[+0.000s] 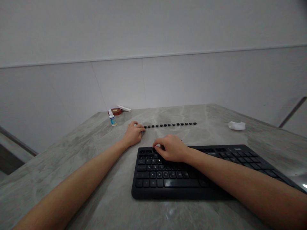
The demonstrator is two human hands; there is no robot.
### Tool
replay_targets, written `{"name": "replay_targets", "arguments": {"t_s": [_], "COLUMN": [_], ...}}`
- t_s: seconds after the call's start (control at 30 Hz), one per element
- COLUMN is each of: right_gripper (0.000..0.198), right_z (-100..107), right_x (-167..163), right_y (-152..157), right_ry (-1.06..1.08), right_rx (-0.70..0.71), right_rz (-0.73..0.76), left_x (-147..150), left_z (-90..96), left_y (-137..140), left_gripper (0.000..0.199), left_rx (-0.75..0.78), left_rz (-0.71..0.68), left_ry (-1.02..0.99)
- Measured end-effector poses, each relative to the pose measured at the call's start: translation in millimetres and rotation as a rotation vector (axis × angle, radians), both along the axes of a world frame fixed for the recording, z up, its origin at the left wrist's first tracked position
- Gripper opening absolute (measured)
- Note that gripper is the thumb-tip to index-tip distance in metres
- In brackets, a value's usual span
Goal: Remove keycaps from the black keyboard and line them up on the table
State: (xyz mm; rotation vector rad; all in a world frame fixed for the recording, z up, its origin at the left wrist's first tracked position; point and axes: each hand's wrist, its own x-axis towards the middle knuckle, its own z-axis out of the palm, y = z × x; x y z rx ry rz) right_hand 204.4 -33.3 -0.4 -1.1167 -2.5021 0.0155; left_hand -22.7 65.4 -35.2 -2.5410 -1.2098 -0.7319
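My left hand [134, 133] rests on the stone-patterned tabletop with its fingers bent and partly apart. Its fingertips touch or nearly touch the left end of a row of small black keycaps [169, 125]. Over the top left of a black keyboard [187, 193], my right hand [171, 147] is closed in a pinch. Between its thumb and index finger shows a small thin object with a pale outline [153, 149], too small to name. My right hand and forearm hide part of the upper and middle keys.
A small white spray bottle [112, 118] with a blue-yellow label stands back left. Behind it lie a dark red round item [115, 111] and a white strip [124, 108]. A crumpled white tissue-like piece [237, 126] lies right. The wall [168, 83] borders the table's back.
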Motion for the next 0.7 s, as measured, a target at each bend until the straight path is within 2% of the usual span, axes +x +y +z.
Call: {"name": "replay_targets", "arguments": {"t_s": [0.23,0.7], "right_gripper": [0.022,0.022], "right_z": [0.3,0.5], "right_x": [0.9,0.5], "right_y": [0.2,-0.3], "right_ry": [-0.002,-0.009], "right_rx": [-0.004,-0.004], "right_rz": [-0.003,-0.002], "left_x": [-0.9,-0.6], "left_z": [-1.1,-1.3], "left_y": [-0.6,-0.1], "left_gripper": [0.061,0.065], "left_rx": [0.010,-0.031], "left_rz": [0.011,0.031], "left_ry": [-0.049,-0.034]}}
